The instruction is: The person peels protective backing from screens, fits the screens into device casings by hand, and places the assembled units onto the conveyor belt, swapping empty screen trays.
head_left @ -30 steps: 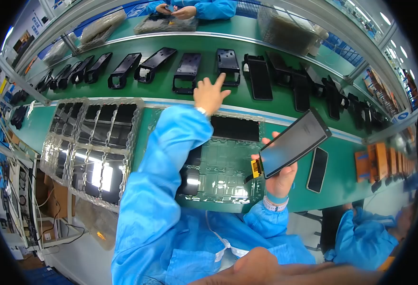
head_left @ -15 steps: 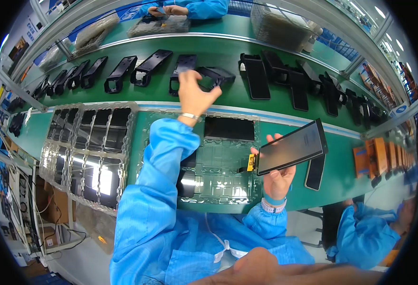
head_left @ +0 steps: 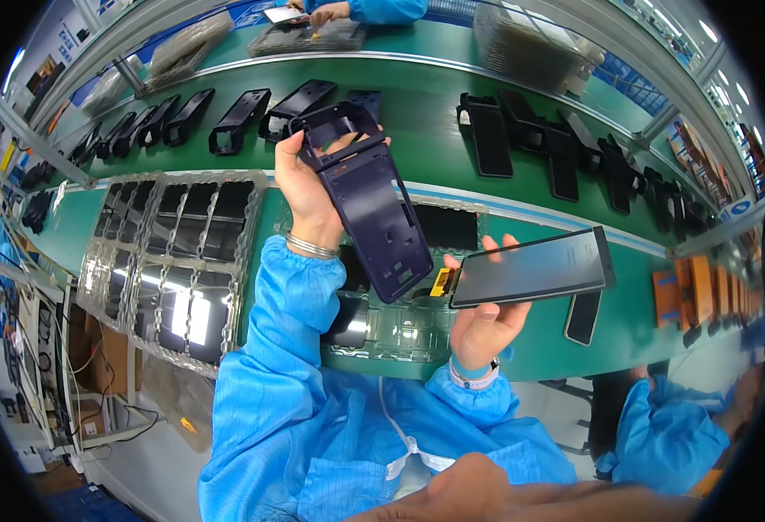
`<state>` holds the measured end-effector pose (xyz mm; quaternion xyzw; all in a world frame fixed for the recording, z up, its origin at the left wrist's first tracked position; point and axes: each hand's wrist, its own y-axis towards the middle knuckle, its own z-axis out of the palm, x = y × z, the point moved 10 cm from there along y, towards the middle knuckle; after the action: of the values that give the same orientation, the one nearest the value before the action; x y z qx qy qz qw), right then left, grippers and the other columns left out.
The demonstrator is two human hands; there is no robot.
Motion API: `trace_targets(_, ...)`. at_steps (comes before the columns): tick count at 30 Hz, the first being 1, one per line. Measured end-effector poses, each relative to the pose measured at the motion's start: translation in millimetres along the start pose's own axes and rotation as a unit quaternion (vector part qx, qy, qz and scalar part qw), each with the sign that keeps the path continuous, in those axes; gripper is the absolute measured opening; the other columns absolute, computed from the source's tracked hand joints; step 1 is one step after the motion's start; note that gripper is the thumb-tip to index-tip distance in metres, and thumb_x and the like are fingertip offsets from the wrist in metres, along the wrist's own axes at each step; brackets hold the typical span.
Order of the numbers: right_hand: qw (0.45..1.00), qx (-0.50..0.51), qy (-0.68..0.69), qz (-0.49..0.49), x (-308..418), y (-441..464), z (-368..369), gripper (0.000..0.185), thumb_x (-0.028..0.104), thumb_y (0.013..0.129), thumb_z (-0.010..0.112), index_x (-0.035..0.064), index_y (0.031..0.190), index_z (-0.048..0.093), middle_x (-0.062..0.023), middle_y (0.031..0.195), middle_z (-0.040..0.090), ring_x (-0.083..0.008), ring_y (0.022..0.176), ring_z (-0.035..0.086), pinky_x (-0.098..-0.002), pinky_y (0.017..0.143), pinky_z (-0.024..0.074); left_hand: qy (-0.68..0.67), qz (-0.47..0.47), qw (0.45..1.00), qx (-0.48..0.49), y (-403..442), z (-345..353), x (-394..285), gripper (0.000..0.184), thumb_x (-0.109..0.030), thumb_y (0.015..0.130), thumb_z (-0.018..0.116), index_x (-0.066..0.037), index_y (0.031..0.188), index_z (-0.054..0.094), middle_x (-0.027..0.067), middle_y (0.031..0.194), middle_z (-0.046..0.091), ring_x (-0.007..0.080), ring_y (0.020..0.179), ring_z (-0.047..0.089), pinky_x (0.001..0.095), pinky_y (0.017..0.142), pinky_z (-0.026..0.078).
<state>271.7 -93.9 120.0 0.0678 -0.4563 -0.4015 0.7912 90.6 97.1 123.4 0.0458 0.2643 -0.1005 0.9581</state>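
My left hand (head_left: 308, 196) grips a dark plastic housing (head_left: 378, 217) by its looped end, with the flat, hollow body slanting down to the right. In my right hand (head_left: 487, 329) lies a display panel (head_left: 530, 271), its glossy face up and slightly tilted. A yellow flex tab (head_left: 441, 282) sticks out from the panel's left end, close to the housing's lower end but apart from it. Beneath both hands is a clear plastic tray (head_left: 409, 335) with a few dark panels in its pockets; the housing hides part of it.
A second clear tray (head_left: 174, 274) full of dark panels lies at left. Several housings (head_left: 239, 120) line the green belt, and assembled units (head_left: 489, 137) stand right. A dark-screened device (head_left: 583, 316) lies beyond my right hand. Orange holders (head_left: 668, 304) sit far right. Co-workers in blue are opposite and at right.
My left hand has picked up a housing from the belt and brought it nearer. My right hand has moved slightly left, still with the display panel.
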Motion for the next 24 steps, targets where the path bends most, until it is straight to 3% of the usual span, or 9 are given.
trace_targets(2, 1.0, 0.004, 0.011, 0.002, 1, -5, 8, 0.075, 0.031, 0.08, 0.075, 0.0035, 0.136, 0.036, -0.0188, 0.142, 0.03, -0.0337, 0.126, 0.041, -0.056, 0.087, 0.0532, -0.002, 0.0, 1.0, 0.012, -1, 5, 1, 0.074, -0.049, 0.084, 0.039, 0.009, 0.131, 0.042, 0.0326, 0.123, 0.052, 0.0486, 0.112, 0.052, 0.051, 0.097, 0.044)
trace_targets(5, 1.0, 0.016, -0.008, -0.012, -1, -9, 9, 0.076, 0.03, 0.078, 0.077, 0.0045, 0.137, 0.036, -0.019, 0.143, 0.028, -0.0334, 0.126, 0.041, -0.0561, 0.089, 0.0518, -0.028, 0.004, 0.999, 0.026, -3, 13, 0, 0.061, -0.044, 0.084, 0.043, 0.007, 0.117, 0.047, 0.0351, 0.114, 0.053, 0.045, 0.102, 0.058, 0.0509, 0.087, 0.051)
trace_targets(8, 0.998, 0.017, -0.052, -0.038, -1, -10, 1, 0.076, 0.028, 0.077, 0.077, 0.0027, 0.137, 0.036, -0.0187, 0.144, 0.028, -0.0333, 0.127, 0.04, -0.0544, 0.093, 0.0493, 0.003, 0.006, 1.0, -0.002, -7, 12, -2, 0.075, -0.05, 0.084, 0.036, 0.008, 0.132, 0.042, 0.0325, 0.122, 0.053, 0.0478, 0.11, 0.054, 0.0504, 0.094, 0.046)
trace_targets(13, 0.991, 0.032, -0.126, -0.045, 1, -12, -2, 0.078, 0.029, 0.076, 0.079, -0.0038, 0.134, 0.039, -0.0185, 0.143, 0.03, -0.0324, 0.129, 0.038, -0.0487, 0.105, 0.037, -0.007, 0.036, 0.999, -0.027, -11, 14, -9, 0.075, -0.049, 0.084, 0.034, 0.008, 0.131, 0.042, 0.0327, 0.122, 0.053, 0.0469, 0.109, 0.055, 0.0498, 0.093, 0.047)
trace_targets(16, 0.962, 0.105, -0.235, -0.096, 7, -23, 8, 0.078, 0.035, 0.078, 0.077, -0.0033, 0.134, 0.04, -0.0198, 0.144, 0.031, -0.0343, 0.125, 0.045, -0.0469, 0.107, 0.0365, -0.02, 0.05, 0.998, -0.027, -16, 18, -10, 0.075, -0.048, 0.084, 0.033, 0.01, 0.131, 0.04, 0.0323, 0.121, 0.052, 0.046, 0.109, 0.054, 0.0496, 0.093, 0.046)
trace_targets(20, 0.94, 0.132, -0.295, -0.107, 7, -29, 12, 0.08, 0.035, 0.076, 0.078, -0.0047, 0.134, 0.04, -0.0202, 0.143, 0.031, -0.0338, 0.126, 0.044, -0.0464, 0.106, 0.0365, -0.029, 0.053, 0.998, -0.009, -25, 28, -9, 0.077, -0.049, 0.084, 0.034, 0.01, 0.133, 0.036, 0.0312, 0.125, 0.049, 0.0448, 0.111, 0.052, 0.0493, 0.095, 0.045)
trace_targets(24, 0.981, 0.086, -0.16, -0.064, 0, -24, 12, 0.071, 0.028, 0.076, 0.079, -0.007, 0.129, 0.046, -0.0212, 0.142, 0.033, -0.0337, 0.129, 0.04, -0.0436, 0.106, 0.0363, -0.036, 0.067, 0.996, 0.035, -34, 42, -9, 0.076, -0.048, 0.084, 0.034, 0.009, 0.134, 0.034, 0.0289, 0.13, 0.045, 0.0439, 0.115, 0.049, 0.0509, 0.098, 0.043)
